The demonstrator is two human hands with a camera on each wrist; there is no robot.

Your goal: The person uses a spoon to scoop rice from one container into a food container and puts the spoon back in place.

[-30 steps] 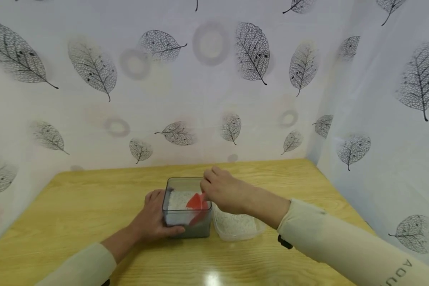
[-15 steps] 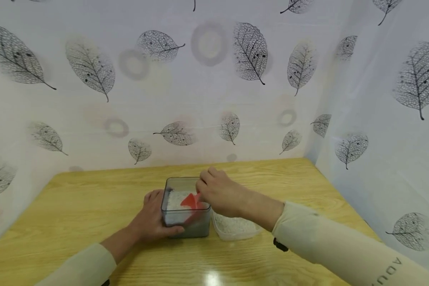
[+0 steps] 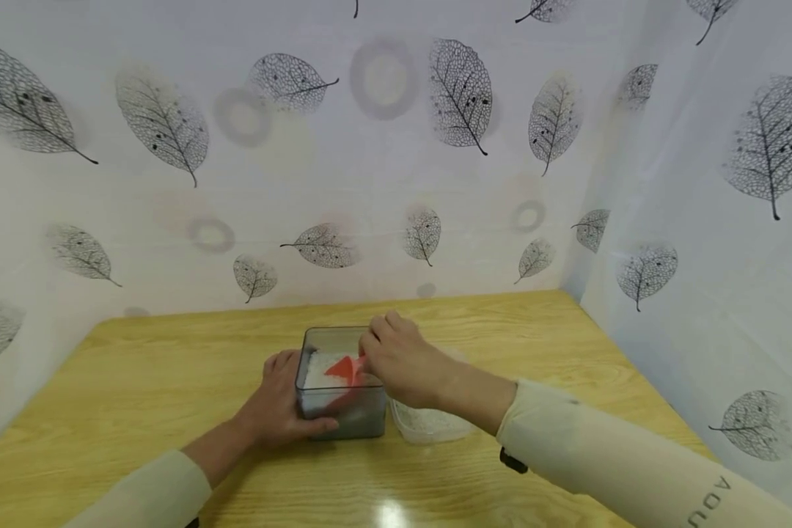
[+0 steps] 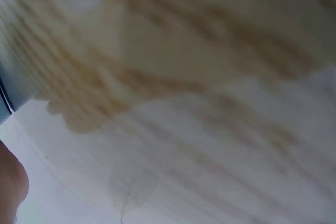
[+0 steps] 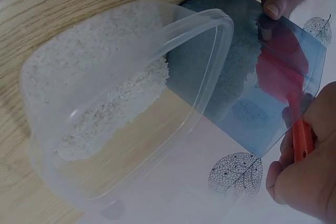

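Note:
A tinted see-through bin stands on the table, part filled with white rice. My left hand grips its left side, thumb along the front wall and the other fingers behind. My right hand pinches the handle of a red scoop, whose head is inside the bin, tilted over the rice. Through the bin wall in the right wrist view, the scoop appears above the rice. How much the scoop holds cannot be made out. In the left wrist view only a bit of hand shows.
Close against the bin's right side sits a clear plastic tub with more rice in it, partly under my right forearm. Both stand on a wood-grain table. A leaf-patterned curtain encloses the back and right.
The right hand has shifted slightly left, carrying the scoop further across the bin. The left hand stays on the bin, and the view has drifted a little.

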